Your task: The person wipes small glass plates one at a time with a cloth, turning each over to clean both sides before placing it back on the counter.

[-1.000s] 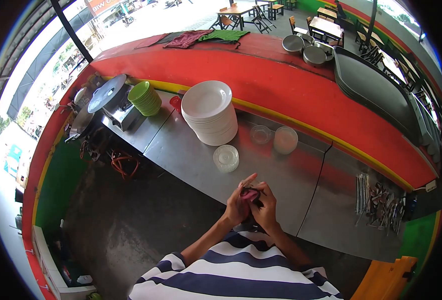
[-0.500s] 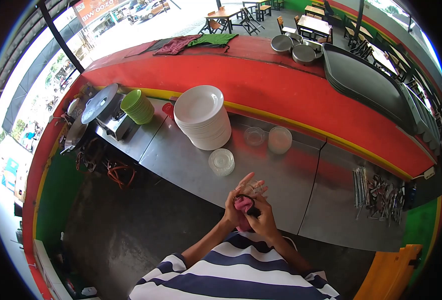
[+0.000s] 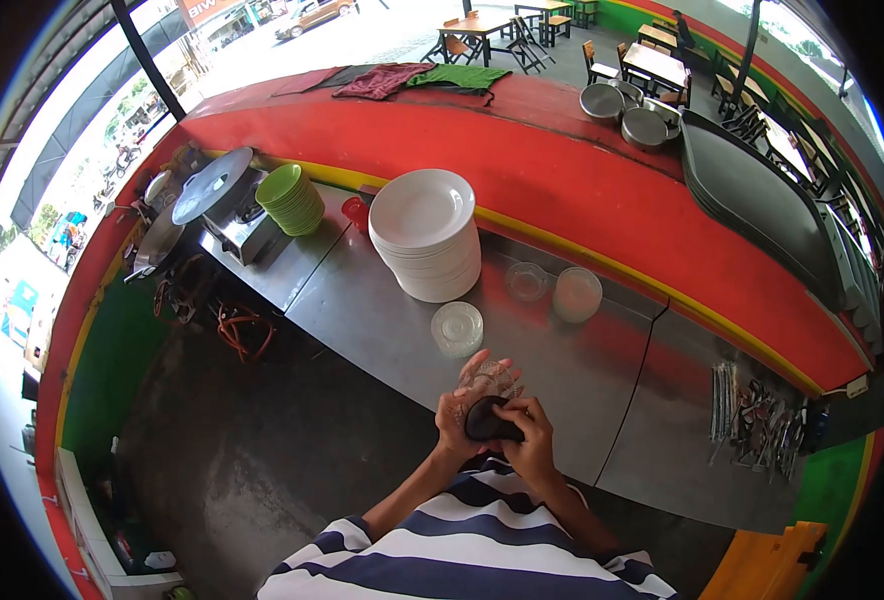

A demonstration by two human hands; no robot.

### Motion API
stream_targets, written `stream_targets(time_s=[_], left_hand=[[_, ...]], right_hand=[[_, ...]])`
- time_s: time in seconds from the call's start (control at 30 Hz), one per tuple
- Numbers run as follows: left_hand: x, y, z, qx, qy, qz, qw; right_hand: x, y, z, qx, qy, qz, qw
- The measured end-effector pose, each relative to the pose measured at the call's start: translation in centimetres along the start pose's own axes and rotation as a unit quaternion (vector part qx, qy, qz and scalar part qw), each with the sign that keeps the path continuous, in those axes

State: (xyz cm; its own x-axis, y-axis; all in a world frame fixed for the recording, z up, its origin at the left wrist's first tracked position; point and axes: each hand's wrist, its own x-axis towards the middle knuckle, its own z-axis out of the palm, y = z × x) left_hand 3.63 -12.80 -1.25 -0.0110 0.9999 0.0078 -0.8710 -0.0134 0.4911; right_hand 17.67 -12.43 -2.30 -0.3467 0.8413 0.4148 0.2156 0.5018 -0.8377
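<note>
Close in front of my striped shirt, my left hand [image 3: 453,418] is wrapped round a small clear glass dish [image 3: 492,380], whose patterned rim shows between the fingers. My right hand [image 3: 530,440] pinches a dark cloth [image 3: 488,420] and presses it against the dish, covering much of it. Just beyond my hands, a short stack of glass dishes [image 3: 458,329] rests on the metal counter [image 3: 362,330]. Farther right are a single-looking clear dish [image 3: 527,281] and another stack of glass dishes [image 3: 577,295].
Behind the dishes rises a tall stack of white plates [image 3: 425,235]. Green bowls [image 3: 290,201], a red cup [image 3: 356,212] and a stove with a lidded pot [image 3: 237,205] stand to the left. Cutlery [image 3: 762,420] lies at right. A red ledge [image 3: 562,160] holds pots and trays.
The cloth's pink part has gone from sight and its dark side now spreads over the dish. My right hand has shifted slightly on it. The view has turned a little.
</note>
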Motion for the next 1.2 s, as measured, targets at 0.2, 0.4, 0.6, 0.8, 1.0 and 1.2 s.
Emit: stream_targets(time_s=[0.2, 0.4, 0.6, 0.8, 1.0, 1.2], left_hand=[[0.9, 0.0, -1.4, 0.039, -0.062, -0.114, 0.991], [2.0, 2.3, -2.4, 0.122, -0.007, -0.092, 0.988], [4.1, 5.4, -4.3, -0.043, 0.046, -0.084, 0.994], [6.4, 6.9, -9.0, -0.046, 0.172, -0.127, 0.976], [7.7, 6.7, -11.7, 0.141, 0.273, -0.222, 0.925], [10.4, 10.7, -14.6, 0.316, 0.179, -0.214, 0.907]], right_hand=[[1.9, -0.9, 1.9, 0.012, 0.033, -0.044, 0.998], [5.2, 2.9, 2.4, -0.081, 0.121, -0.007, 0.989], [4.9, 6.7, 2.3, 0.241, 0.273, 0.300, 0.882], [5.0, 4.7, 4.0, 0.194, 0.177, 0.209, 0.942], [7.9, 6.0, 9.1, 0.035, 0.087, 0.096, 0.991], [9.4, 8.8, 11.7, 0.142, 0.120, 0.387, 0.903]])
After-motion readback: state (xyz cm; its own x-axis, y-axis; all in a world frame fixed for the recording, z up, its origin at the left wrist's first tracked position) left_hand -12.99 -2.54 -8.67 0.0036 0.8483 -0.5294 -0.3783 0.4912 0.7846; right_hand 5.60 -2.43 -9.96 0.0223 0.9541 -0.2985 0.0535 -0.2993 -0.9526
